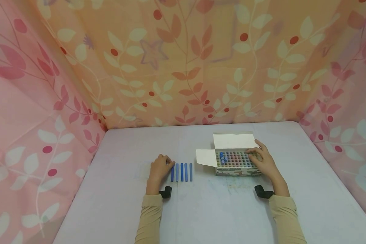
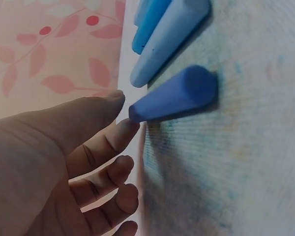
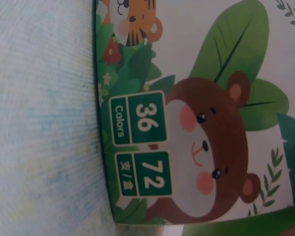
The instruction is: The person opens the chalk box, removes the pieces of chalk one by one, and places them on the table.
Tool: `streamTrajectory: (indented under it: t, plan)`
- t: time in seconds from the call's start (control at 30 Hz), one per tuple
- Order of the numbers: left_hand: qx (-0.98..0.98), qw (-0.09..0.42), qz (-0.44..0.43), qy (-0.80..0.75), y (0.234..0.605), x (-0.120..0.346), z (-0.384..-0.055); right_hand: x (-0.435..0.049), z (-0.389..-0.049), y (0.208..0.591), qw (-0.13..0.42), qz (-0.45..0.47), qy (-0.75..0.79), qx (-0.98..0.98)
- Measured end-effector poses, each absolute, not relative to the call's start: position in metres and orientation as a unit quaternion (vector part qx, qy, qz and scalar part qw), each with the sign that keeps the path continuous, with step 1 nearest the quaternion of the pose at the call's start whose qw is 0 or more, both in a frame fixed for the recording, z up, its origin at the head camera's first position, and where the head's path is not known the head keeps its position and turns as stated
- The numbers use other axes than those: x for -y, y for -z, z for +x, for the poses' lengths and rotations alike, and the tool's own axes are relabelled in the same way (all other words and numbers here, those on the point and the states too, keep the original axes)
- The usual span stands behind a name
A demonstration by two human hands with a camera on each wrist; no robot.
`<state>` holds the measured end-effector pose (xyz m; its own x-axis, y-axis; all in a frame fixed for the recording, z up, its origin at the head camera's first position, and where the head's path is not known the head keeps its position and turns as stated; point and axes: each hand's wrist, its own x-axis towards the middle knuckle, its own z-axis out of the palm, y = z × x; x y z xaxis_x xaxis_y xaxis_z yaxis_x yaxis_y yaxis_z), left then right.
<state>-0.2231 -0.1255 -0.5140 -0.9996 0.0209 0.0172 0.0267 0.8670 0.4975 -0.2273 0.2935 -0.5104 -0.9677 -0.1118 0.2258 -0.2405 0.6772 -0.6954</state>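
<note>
Several blue chalk sticks (image 1: 181, 172) lie in a row on the table, roughly parallel. My left hand (image 1: 161, 168) is at the far end of the leftmost dark blue stick (image 2: 174, 96), with thumb and index fingertip right by that end and the other fingers loosely bent. To the right stands an open chalk box (image 1: 238, 172), its grid filled with round chalk ends and several blue sticks poking up at its left. My right hand (image 1: 263, 162) rests over the box's right end, fingers spread across the grid and toward the raised lid.
The box's white lid (image 1: 233, 141) is folded back, and a side flap (image 1: 205, 158) juts left. Coloured chalk smudges mark the white tabletop (image 1: 201, 210). A patterned curtain (image 1: 183, 67) hangs at the back and sides. Black wrist mounts (image 1: 167, 192) sit on both wrists.
</note>
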Motion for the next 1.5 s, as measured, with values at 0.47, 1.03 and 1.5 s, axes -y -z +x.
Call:
streamTrajectory:
  t: [0.47, 1.03, 1.5]
  plan:
    - [0.957, 0.070, -0.024, 0.280, 0.501, 0.109, -0.222, -0.292, -0.226, 0.510, 0.080, 0.093, -0.390, 0.913]
    - [0.931, 0.150, -0.143, 0.301, 0.472, 0.052, -0.211, -0.291, -0.226, 0.506, 0.085, 0.091, -0.389, 0.913]
    - [0.929, 0.120, -0.246, 0.251, 0.472, -0.009, -0.207, -0.291, -0.226, 0.507, 0.079, 0.089, -0.390, 0.913]
